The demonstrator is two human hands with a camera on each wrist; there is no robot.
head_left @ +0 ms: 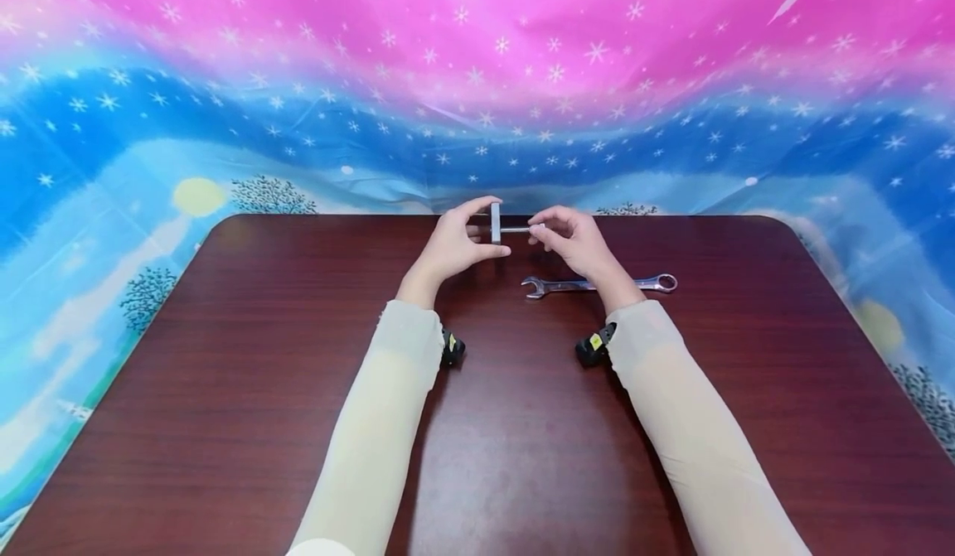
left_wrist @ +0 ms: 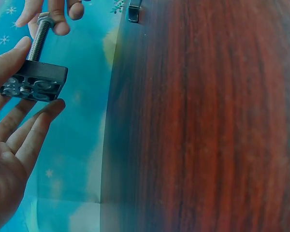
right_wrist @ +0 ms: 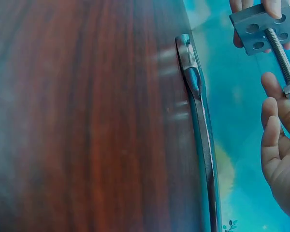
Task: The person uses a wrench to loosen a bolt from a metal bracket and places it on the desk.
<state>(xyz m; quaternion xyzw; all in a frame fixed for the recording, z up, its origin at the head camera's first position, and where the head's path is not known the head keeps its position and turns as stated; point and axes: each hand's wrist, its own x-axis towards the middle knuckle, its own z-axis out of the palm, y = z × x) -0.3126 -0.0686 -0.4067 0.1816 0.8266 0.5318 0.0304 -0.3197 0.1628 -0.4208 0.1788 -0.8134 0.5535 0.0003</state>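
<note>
My left hand (head_left: 457, 239) grips a square metal block (right_wrist: 262, 29) by its edges, thumb on one side and fingers on the other. Several round holes show in the block's face. A long threaded bolt (right_wrist: 280, 54) stands in the middle of the block, and its tip is visible at the far face in the left wrist view. With thumb and fingers, my right hand (head_left: 573, 239) pinches the hex head (left_wrist: 45, 19) of the bolt. Both hands hold the parts above the far side of the table. A combination wrench (head_left: 567, 287) lies below my right hand, partly hidden by the wrist.
The dark red-brown wooden table (head_left: 246, 374) has rounded far corners. Behind and beside it hangs a pink and blue cloth (head_left: 448, 67) with snowflakes and trees. A black wrist camera (head_left: 453, 349) sits on the left sleeve, another camera (head_left: 594, 347) on the right.
</note>
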